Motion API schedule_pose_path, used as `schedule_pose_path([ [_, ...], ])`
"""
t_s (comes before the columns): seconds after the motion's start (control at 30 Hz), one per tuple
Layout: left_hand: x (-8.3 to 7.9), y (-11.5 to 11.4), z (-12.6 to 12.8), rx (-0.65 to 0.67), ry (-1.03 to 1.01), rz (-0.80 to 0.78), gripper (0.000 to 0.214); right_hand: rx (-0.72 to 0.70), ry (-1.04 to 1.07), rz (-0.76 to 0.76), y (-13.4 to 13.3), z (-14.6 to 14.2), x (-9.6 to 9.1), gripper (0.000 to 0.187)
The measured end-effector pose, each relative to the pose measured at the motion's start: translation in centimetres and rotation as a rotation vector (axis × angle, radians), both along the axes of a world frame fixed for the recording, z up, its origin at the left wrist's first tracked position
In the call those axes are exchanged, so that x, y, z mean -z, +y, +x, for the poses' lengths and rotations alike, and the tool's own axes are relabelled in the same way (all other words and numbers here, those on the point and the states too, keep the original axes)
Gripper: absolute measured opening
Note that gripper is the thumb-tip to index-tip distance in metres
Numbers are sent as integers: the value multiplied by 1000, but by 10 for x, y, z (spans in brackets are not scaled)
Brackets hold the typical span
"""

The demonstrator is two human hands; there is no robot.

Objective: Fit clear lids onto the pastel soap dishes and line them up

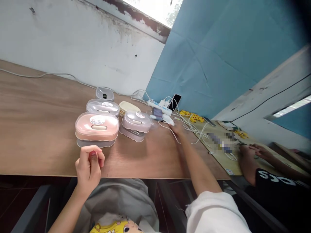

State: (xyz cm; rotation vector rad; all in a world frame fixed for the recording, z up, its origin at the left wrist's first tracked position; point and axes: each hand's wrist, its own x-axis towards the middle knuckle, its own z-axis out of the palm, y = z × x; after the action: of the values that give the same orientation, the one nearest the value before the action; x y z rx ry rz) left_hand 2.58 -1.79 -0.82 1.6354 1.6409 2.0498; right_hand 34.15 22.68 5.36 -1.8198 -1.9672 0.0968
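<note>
My left hand (89,166) hangs over the front of the table, its fingers curled in with nothing visible in them. Just beyond it is a pink oval lunch box (84,129) with a clear lid, stacked on a greyish one. A second stack, of mauve lunch boxes (131,124), stands to its right. My right arm stretches forward, and my right hand (178,128) is at a small white object (168,120) beside a blurred-out screen (157,114). The fingers there are small and smeared, so their grip is unclear.
Behind the stacks are another clear-lidded box (102,106), a grey lid (100,93) and cream oval pieces (128,105). A power strip (159,106), tangled white cables (194,129) and a phone (175,102) lie by the wall. At right, another person's hands (255,150) rest over the neighbouring table.
</note>
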Motion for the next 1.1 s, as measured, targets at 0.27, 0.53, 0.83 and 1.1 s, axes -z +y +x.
schedule_pose_path([
  [0.27,2,-2,7,199,132,-89,18,46,163,76,-58,-16,-31,27],
  [0.53,-12,-13,55,715,401,-341,17,-942,195,-206,-216,-82,-1,28],
  [0.83,-24,3,67,930,17,-506,24,-915,554,-284,-197,-82,2,31],
  [1.1,-41,26,50,891,-97,-706,32,-733,899,-690,-172,-94,-19,37],
])
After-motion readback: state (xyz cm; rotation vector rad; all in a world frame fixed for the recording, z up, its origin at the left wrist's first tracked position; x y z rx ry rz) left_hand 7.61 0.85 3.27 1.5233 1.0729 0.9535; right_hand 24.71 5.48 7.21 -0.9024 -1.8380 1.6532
